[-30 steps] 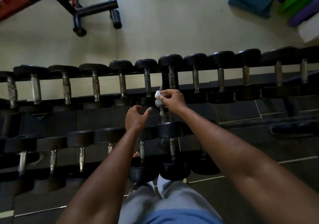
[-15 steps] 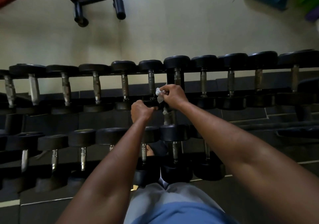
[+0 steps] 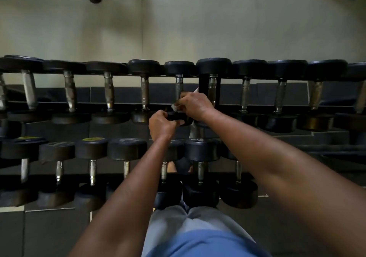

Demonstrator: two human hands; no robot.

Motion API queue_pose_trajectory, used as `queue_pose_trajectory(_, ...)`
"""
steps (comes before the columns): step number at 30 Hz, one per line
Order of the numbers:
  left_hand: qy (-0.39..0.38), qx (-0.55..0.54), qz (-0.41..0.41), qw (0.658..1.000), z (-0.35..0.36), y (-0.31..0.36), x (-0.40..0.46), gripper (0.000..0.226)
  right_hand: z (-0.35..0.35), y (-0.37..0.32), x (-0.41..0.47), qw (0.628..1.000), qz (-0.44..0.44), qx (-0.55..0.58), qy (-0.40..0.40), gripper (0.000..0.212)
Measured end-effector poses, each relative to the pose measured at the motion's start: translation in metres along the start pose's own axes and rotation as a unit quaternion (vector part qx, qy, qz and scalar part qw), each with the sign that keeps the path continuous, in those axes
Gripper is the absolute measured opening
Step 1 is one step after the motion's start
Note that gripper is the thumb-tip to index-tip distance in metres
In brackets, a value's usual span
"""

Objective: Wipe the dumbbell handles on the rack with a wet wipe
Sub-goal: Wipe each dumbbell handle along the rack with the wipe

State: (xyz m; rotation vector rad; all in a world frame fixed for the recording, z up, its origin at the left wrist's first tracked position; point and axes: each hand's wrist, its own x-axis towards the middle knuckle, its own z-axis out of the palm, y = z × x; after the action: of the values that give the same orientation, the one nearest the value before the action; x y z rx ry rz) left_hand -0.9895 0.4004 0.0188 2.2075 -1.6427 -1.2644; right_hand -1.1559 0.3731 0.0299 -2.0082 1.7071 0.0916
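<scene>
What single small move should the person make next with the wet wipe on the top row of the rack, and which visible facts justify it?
Probably slide the right hand up the dumbbell handle. That hand pinches the wet wipe at the handle's lower end, bare metal shows above it, and the left hand grips the dumbbell's near head, seemingly steadying it.

Black-headed dumbbells (image 3: 144,90) with worn metal handles (image 3: 179,87) are lying side by side along the upper tier of the rack (image 3: 204,86) — a second row is sitting on the lower tier. A white wet wipe (image 3: 175,107) is pressing, bunched, against the near end of one handle near the rack's middle post.
</scene>
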Motion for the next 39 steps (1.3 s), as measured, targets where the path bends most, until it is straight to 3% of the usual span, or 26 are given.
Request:
queue_pose_trajectory(8, 0.020, 0.000, 0.027, 0.999, 0.008, -0.007, -0.006, 0.044, 0.000, -0.024, 0.022, 0.993, -0.011, -0.111, -0.033, 0.021)
queue_pose_trajectory(13, 0.041, 0.019, 0.026, 0.999, 0.013, -0.010, -0.006, 0.048, 0.007, -0.005, 0.001, 0.998, 0.058, 0.006, 0.003, 0.021)
queue_pose_trajectory(19, 0.027, 0.016, 0.013, 0.999, 0.010, -0.006, -0.006, 0.049, 0.030, 0.011, -0.014, 0.956, 0.220, 0.195, 0.015, 0.017)
queue_pose_trajectory(26, 0.020, 0.022, -0.001, 1.000, 0.007, 0.002, -0.007, 0.049, 0.029, 0.012, -0.005, 0.934, 0.259, 0.248, 0.006, 0.006)
queue_pose_trajectory(32, 0.018, 0.033, -0.001, 0.999, 0.004, 0.002, -0.007, 0.048, 0.031, 0.008, -0.014, 0.932, 0.215, 0.289, 0.030, 0.017)
queue_pose_trajectory(39, -0.001, 0.041, -0.012, 0.999, 0.000, 0.005, -0.006, 0.048, 0.032, -0.003, -0.009, 0.930, 0.242, 0.275, 0.038, 0.017)
